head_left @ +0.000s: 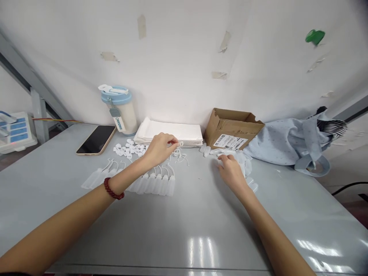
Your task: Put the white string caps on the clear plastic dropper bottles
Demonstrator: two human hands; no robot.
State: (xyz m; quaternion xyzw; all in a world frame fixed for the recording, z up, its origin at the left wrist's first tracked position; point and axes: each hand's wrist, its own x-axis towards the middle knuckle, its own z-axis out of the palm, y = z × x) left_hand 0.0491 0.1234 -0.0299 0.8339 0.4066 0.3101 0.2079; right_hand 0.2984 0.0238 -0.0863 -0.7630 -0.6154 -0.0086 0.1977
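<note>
My left hand pinches a thin white cord between thumb and fingertips, above a small tangle of loose white cords. Under and beside that forearm lies a row of flat translucent white pouch-like pieces, each with a cord curling from its top. My right hand is at the left side of a pile of similar translucent pieces. Its fingers are slightly bent and apart, with nothing visible in them. Small white round pieces are scattered left of my left hand, partly hidden by it.
Along the wall stand a blue-lidded tumbler, a stack of white sheets and an open cardboard box. A phone lies at left, a light blue cloth bag at right. A power strip sits beyond the left edge.
</note>
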